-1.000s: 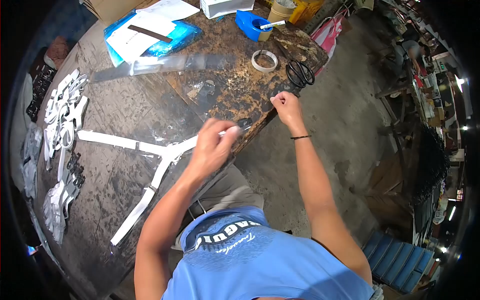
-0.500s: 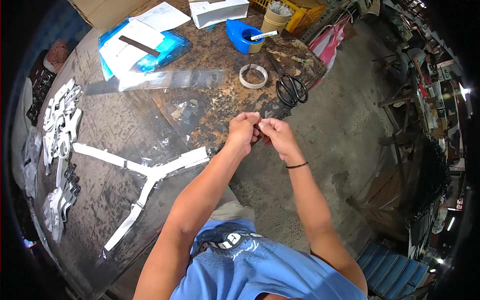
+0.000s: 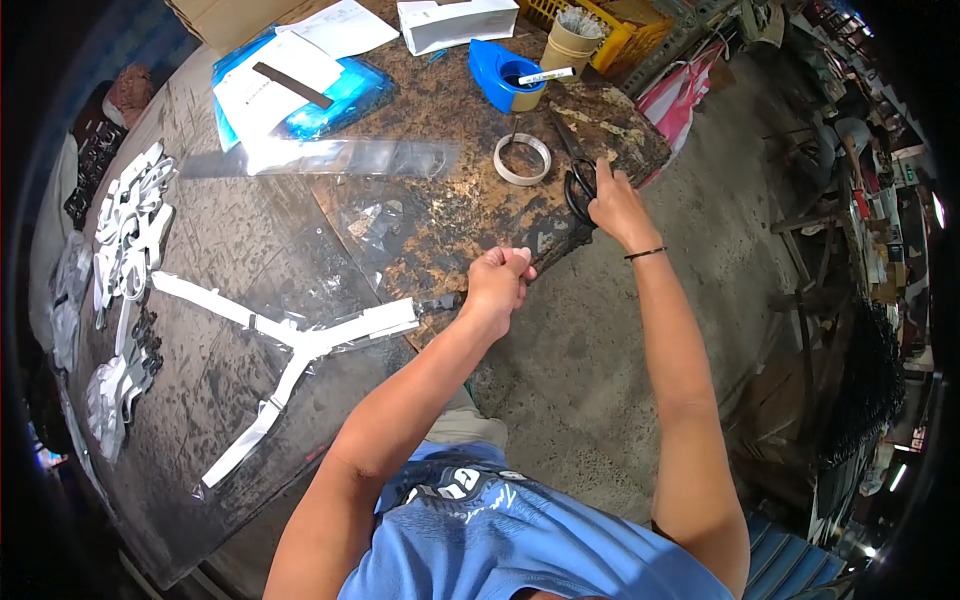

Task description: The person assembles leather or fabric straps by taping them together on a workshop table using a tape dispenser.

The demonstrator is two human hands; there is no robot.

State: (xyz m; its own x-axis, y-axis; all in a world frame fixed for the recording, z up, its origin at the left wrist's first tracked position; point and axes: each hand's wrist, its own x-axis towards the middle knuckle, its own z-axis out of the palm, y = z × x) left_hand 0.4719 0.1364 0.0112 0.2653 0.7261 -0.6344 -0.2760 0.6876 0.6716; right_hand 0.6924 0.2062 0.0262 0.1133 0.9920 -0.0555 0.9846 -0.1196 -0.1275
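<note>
My right hand (image 3: pixel 622 208) is at the black-handled scissors (image 3: pixel 577 195) on the table's right edge, its fingers closed around one handle loop and partly hiding it. My left hand (image 3: pixel 500 288) is held over the table's front edge with thumb and fingers pinched together. Whatever is between those fingertips is too small to make out. A roll of tape (image 3: pixel 522 160) lies just left of the scissors. To the left of my left forearm, a white Y-shaped elastic strap (image 3: pixel 312 343) with dark sliders lies spread out, clear plastic film showing along its edges.
A pile of white straps (image 3: pixel 133 225) lies at the table's left. Toward the back are a clear plastic strip (image 3: pixel 350 157), blue plastic packs (image 3: pixel 345 100) under papers, a blue tape dispenser (image 3: pixel 492 78) with a marker, a white box (image 3: pixel 455 28), and a cup (image 3: pixel 572 45).
My right hand has left my left hand, moving up and right onto the scissors, which have turned slightly. My left hand stays pinched near the table edge. The view has shifted a little.
</note>
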